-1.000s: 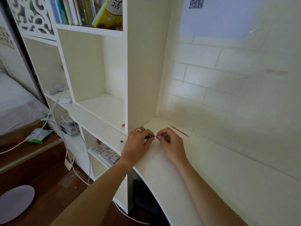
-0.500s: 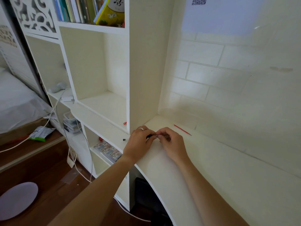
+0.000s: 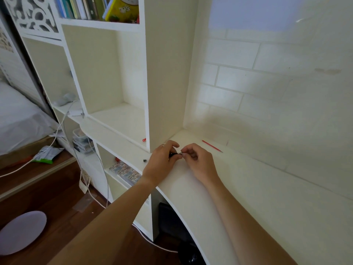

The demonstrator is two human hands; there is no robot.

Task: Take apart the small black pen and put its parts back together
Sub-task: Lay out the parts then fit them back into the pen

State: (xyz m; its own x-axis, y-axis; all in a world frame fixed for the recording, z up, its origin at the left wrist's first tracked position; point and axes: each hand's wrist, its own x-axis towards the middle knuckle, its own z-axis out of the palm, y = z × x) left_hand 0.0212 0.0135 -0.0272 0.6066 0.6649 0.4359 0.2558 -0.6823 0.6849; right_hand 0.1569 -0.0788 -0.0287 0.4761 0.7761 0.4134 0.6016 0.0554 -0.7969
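My left hand (image 3: 162,161) and my right hand (image 3: 198,163) meet over the near-left corner of the white desk (image 3: 257,197), with the small black pen (image 3: 174,154) stretched between their fingertips. The left thumb and forefinger are closed on the black barrel, and a ring (image 3: 162,145) shows on one left finger. The fingers of my right hand are curled and pinched on the pale, metal-looking end of the pen, just beside the left fingertips. Most of the pen is hidden inside my two grips; only a short dark piece shows in the gap, and I cannot tell which part the right fingers are holding.

Behind my right fingers, near the wall, a thin red refill (image 3: 212,146) lies flat on the desk. To the left of my left hand, a small black pen part (image 3: 145,160) sits alone on the white shelf ledge; it is too small to name exactly. Beyond my left fingers, a little red object (image 3: 144,139) looks out from behind the shelf post, mostly covered.

The desk joins a white bookcase (image 3: 164,73) with open compartments, and books (image 3: 99,8) stand at the top, cut by the frame edge. The wall (image 3: 267,83) behind has a white brick pattern. Far left of my hands there is a wooden floor (image 3: 57,207), a white cable (image 3: 63,131) and a bed (image 3: 17,119).
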